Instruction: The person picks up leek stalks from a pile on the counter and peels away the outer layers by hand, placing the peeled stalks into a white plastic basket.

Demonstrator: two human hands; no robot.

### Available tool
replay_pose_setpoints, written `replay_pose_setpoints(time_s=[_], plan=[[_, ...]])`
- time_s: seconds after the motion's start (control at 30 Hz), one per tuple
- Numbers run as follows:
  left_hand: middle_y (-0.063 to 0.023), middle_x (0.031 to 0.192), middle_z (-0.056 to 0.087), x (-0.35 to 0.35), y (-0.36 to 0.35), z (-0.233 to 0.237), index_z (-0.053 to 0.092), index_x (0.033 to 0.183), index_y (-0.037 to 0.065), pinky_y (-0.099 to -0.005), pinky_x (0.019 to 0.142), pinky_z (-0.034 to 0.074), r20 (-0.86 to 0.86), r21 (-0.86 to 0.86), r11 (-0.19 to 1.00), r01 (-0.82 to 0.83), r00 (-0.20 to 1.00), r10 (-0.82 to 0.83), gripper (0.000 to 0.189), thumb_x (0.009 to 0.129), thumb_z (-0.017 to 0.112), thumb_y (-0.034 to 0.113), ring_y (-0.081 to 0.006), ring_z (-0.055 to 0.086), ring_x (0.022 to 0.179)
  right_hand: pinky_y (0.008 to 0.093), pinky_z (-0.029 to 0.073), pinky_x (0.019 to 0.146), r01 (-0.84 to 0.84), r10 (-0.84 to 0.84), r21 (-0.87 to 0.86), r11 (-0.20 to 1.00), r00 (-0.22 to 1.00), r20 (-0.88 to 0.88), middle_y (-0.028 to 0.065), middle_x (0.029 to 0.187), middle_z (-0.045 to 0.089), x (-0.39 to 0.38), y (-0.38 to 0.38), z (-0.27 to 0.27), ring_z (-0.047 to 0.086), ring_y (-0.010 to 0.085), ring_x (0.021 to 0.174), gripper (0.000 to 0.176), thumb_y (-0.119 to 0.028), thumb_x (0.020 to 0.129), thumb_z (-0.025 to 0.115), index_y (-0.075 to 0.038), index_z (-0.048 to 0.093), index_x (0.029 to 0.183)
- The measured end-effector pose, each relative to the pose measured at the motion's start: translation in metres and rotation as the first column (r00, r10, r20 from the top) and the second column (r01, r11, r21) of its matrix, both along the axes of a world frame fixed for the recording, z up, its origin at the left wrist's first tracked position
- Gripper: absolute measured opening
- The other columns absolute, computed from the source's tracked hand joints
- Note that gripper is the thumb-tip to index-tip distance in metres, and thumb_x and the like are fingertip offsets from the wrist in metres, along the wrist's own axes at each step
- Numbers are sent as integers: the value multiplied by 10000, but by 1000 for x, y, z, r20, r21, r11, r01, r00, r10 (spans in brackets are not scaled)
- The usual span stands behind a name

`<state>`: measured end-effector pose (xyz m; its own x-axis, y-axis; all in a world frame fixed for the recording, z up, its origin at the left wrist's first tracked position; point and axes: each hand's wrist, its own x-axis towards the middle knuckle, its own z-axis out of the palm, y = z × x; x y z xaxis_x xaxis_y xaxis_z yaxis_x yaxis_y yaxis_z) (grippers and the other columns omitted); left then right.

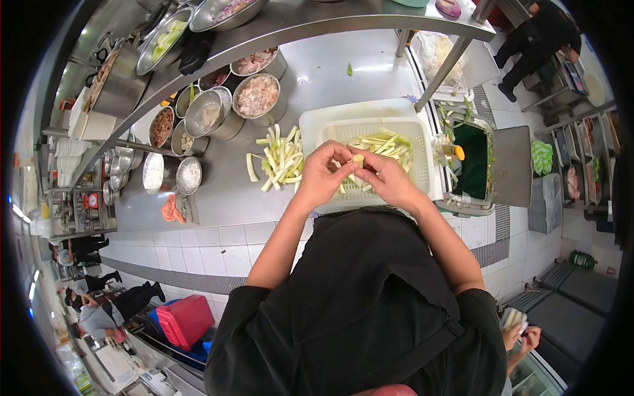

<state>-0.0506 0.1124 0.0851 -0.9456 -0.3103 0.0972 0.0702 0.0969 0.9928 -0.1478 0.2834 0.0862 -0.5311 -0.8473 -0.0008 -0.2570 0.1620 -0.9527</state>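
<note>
My left hand (325, 175) and my right hand (391, 178) meet in front of me, fingertips pinched together on a short, pale yellow-green stalk piece (358, 159). Fingers partly cover it. Beneath them sits a white perforated basket (419, 155) holding cut green-and-white vegetable stalks (389, 143). Left of the basket, more cut stalks (280, 158) lie in a loose pile on the steel table (231, 198).
Metal pots of meat (258, 98) and white-filled bowls (189, 175) stand at the left, near an orange cloth (173, 209). A steel shelf (343, 23) spans overhead. A green-lined bin (472, 162) adjoins the table's right end. Other people (541, 39) are farther off.
</note>
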Motion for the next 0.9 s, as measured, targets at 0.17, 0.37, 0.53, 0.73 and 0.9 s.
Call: replay_pose_setpoints(time_s=[0.17, 0.37, 0.53, 0.73, 0.9], plan=[[-12, 992, 621, 3, -7, -5, 641, 948, 37, -241, 731, 490, 56, 47, 998, 43, 997, -46, 128, 894, 754, 10, -101, 611, 922, 351, 507, 774, -27, 25, -16, 1000, 992, -126, 130, 880, 646, 0, -1, 6, 608, 197, 783, 520, -203, 1017, 630, -90, 494, 1506], [-8, 890, 534, 7, -13, 3, 537, 911, 37, -255, 675, 430, 85, -162, 983, 89, 993, -76, 130, 960, 656, 52, -94, 503, 777, 317, 503, 724, 40, -39, 23, 999, 998, -49, 101, 850, 643, 3, -13, 9, 603, 178, 726, 439, -182, 1002, 650, -40, 574, 1410], [-58, 869, 573, 11, -14, -2, 542, 982, 43, -314, 659, 472, 65, -249, 966, 62, 997, -47, 102, 983, 623, 105, -165, 554, 739, 320, 506, 718, 170, -129, -113, 979, 945, 299, 90, 833, 635, 9, -23, -10, 606, 175, 733, 419, -138, 992, 649, -32, 581, 1391], [-30, 907, 653, 11, -14, 6, 671, 1040, 39, -278, 660, 493, -32, -229, 971, -64, 998, 58, 102, 943, 675, 70, -136, 640, 808, 341, 521, 816, 15, -21, -86, 996, 998, -60, 184, 1012, 710, 6, -26, -6, 660, 257, 857, 495, -135, 1009, 616, -50, 509, 1485], [-10, 926, 635, 12, -18, 0, 657, 948, 33, -237, 661, 477, 41, -88, 996, -31, 999, 35, 50, 938, 706, 32, -86, 598, 802, 344, 520, 825, -22, 19, -36, 999, 997, -78, 200, 1027, 708, 5, -21, 5, 660, 269, 866, 503, -144, 1015, 607, -44, 496, 1495]])
